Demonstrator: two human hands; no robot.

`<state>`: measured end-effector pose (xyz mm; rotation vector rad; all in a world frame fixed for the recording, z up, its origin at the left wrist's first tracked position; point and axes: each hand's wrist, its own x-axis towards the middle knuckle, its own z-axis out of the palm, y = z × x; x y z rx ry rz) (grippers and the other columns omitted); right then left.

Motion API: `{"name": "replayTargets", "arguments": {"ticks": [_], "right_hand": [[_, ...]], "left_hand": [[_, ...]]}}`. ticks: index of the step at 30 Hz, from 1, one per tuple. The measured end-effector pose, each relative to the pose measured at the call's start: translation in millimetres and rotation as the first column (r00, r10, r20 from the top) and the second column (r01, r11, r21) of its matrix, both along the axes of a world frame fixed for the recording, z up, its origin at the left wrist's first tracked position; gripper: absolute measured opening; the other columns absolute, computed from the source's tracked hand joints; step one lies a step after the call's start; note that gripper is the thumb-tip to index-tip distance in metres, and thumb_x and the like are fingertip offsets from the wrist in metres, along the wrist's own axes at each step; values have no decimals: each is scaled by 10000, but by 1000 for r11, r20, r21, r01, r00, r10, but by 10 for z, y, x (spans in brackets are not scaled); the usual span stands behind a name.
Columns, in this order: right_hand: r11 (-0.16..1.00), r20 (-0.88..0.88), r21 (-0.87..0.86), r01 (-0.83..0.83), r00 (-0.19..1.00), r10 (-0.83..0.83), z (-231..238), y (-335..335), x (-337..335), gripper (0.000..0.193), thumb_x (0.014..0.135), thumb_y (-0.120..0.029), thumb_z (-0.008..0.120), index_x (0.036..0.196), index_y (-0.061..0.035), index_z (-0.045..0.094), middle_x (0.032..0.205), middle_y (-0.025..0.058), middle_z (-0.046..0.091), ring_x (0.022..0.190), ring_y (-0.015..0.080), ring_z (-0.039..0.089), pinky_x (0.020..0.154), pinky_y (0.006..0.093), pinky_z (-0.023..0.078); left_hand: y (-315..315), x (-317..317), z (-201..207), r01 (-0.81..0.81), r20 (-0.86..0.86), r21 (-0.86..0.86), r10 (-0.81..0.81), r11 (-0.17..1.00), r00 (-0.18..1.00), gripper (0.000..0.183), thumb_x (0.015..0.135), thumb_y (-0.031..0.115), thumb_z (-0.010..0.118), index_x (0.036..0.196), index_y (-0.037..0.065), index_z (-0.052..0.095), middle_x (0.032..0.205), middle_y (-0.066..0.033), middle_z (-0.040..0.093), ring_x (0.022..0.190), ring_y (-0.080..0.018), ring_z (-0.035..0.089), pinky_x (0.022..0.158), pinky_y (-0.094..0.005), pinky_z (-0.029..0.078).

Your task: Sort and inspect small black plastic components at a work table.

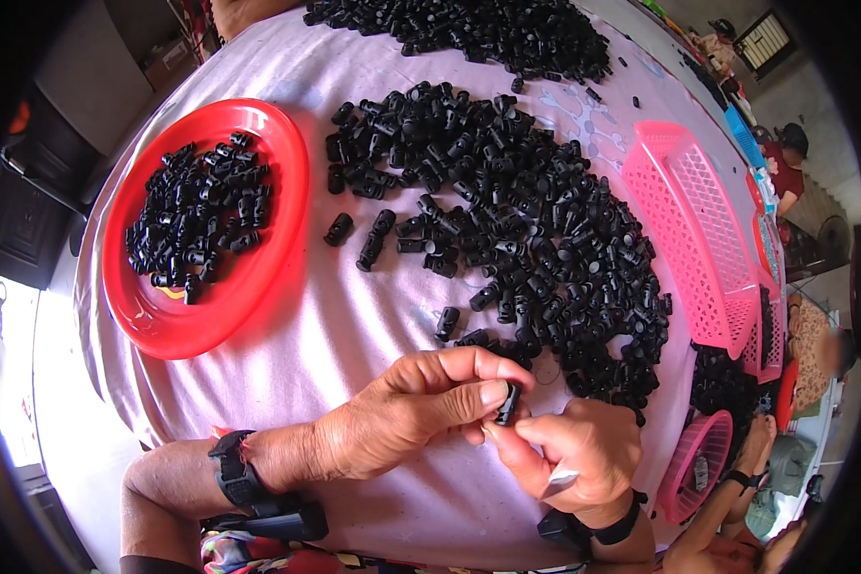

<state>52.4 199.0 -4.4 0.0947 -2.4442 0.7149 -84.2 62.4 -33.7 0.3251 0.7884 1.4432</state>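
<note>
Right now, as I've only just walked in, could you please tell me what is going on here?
A person's left hand is pinching a small black cylindrical piece, while the right hand has its fingers at the lower end of it. Something pale and pointed shows at the right hand; I cannot tell what. Ahead, a wide heap of similar black pieces lies on a pale pink cloth. A shallow red tray on the left holds a smaller pile.
</note>
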Motion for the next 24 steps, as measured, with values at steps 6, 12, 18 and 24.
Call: {"name": "replayTargets", "arguments": {"ticks": [6,12,18,24], "right_hand": [[985,184,-136,110,979,-84,-2,4,-14,356,661,-200,872,761,-63,559,573,21,584,439,69,503,398,232,384],[956,353,-197,217,926,-137,-16,3,-5,434,649,-371,853,742,-64,560,639,47,624,539,179,637,466,284,490],[970,341,-136,201,929,-144,-31,15,-16,466,665,-425,828,735,-56,551,658,57,624,540,195,635,475,301,494],[972,381,-60,225,905,-186,-29,19,-10,495,669,-472,807,716,-65,531,641,54,607,522,203,622,456,315,482]], "left_hand": [[-3,-3,7,4,24,2,-4,1000,1000,302,970,204,524,1211,29,581,1030,-46,625,991,-117,560,889,-272,440],[14,3,25,22,4,20,-22,1000,1000,300,973,161,511,1223,5,569,1140,-73,620,1059,-125,568,945,-268,435],[17,18,12,5,23,3,-5,1000,1000,288,968,134,517,1218,2,571,1156,-72,617,1066,-124,569,949,-267,435],[21,9,14,22,-3,17,-22,1000,1000,294,967,129,519,1227,2,568,1141,-63,619,1051,-116,568,936,-260,437]]}}
